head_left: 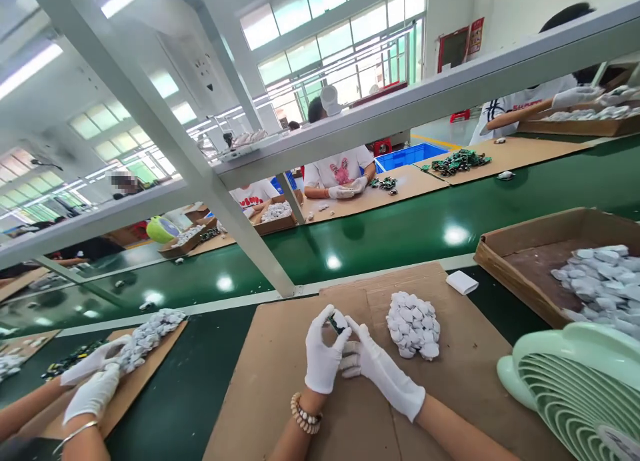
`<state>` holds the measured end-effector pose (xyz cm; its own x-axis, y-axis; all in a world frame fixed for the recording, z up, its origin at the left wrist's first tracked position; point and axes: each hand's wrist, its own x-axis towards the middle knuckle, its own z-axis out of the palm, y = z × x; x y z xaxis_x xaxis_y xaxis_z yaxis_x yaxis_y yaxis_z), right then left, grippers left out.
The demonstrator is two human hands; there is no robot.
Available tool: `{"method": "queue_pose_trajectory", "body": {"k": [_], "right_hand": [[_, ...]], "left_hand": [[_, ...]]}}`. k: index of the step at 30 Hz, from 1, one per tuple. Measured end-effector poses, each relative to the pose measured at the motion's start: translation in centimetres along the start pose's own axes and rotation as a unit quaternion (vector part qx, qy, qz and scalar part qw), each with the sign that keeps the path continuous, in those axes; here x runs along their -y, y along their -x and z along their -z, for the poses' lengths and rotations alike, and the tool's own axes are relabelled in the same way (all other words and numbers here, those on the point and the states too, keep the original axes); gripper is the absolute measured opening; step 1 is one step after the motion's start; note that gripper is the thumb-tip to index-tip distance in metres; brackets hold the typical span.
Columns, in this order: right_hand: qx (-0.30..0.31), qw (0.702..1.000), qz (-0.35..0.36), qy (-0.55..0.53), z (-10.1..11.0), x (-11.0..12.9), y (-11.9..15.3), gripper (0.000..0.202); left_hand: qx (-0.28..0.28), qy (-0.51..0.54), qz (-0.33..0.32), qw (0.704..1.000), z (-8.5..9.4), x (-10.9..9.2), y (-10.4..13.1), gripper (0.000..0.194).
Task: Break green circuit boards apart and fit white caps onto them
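Observation:
Both of my hands wear white gloves and meet above a brown cardboard sheet. Between the thumb and fingers of my left hand (321,357) is a small green circuit board (337,323) with a white piece against it. My right hand (375,364) comes in from the right, fingers stretched out and apart, the index fingertip at the board's edge; its thumb is hidden. Close by on the right, a heap of small white pieces (413,324) lies on the cardboard sheet (280,381).
A white block (462,282) lies at the cardboard's far right corner. On the right stand a cardboard box (520,247) of white pieces and a green fan (575,381). A metal frame post (255,241) rises ahead, before a green conveyor belt (390,231). A co-worker's gloved hands (95,387) work at left.

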<state>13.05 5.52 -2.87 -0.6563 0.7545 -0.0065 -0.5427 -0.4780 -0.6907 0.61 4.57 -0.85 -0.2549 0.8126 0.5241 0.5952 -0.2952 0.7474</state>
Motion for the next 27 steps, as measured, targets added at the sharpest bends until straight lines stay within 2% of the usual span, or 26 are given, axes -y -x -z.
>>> {"method": "queue_pose_trajectory", "body": {"k": [3,5,6,8,10,12,16,19,23,25,27], "right_hand": [[-0.071,0.996,-0.059,-0.018,0.3,0.8,-0.3,0.072],[-0.129,0.991,-0.043,-0.014,0.2,1.6,-0.1,0.08],[-0.139,0.99,-0.026,-0.017,0.1,2.1,0.1,0.08],[-0.123,0.991,-0.01,-0.058,-0.3,3.0,0.7,0.068],[-0.08,0.989,-0.014,-0.125,-0.9,3.9,1.2,0.047],[-0.045,0.986,0.005,-0.162,-1.6,4.8,1.8,0.034],[0.001,0.988,0.029,-0.149,-2.4,6.2,2.8,0.036],[0.021,0.991,0.033,-0.125,-2.5,6.7,3.3,0.037],[0.078,0.993,0.023,-0.085,-2.7,6.8,3.5,0.041],[0.077,0.994,0.036,-0.069,-2.6,6.5,3.4,0.045],[0.046,0.996,0.05,-0.051,-2.4,6.3,3.3,0.046]], "left_hand": [[0.027,0.117,0.054,0.991,-0.3,0.5,-0.8,0.038],[0.053,0.146,0.043,0.987,-0.2,0.0,-1.2,0.04],[0.071,0.146,0.032,0.986,0.0,-0.5,-1.3,0.042],[0.129,0.14,-0.005,0.982,0.4,-1.9,-1.4,0.046],[0.196,0.114,-0.066,0.972,0.8,-3.5,-1.5,0.048],[0.226,0.075,-0.12,0.964,0.9,-4.8,-1.4,0.049],[0.21,-0.009,-0.159,0.965,0.8,-5.6,-1.3,0.051],[0.205,-0.013,-0.179,0.962,1.1,-5.6,-1.2,0.052],[0.201,-0.013,-0.198,0.959,1.3,-6.1,-1.1,0.05],[0.194,-0.025,-0.204,0.959,1.3,-6.6,-1.0,0.05],[0.179,-0.044,-0.214,0.959,1.2,-7.1,-0.7,0.049]]}}
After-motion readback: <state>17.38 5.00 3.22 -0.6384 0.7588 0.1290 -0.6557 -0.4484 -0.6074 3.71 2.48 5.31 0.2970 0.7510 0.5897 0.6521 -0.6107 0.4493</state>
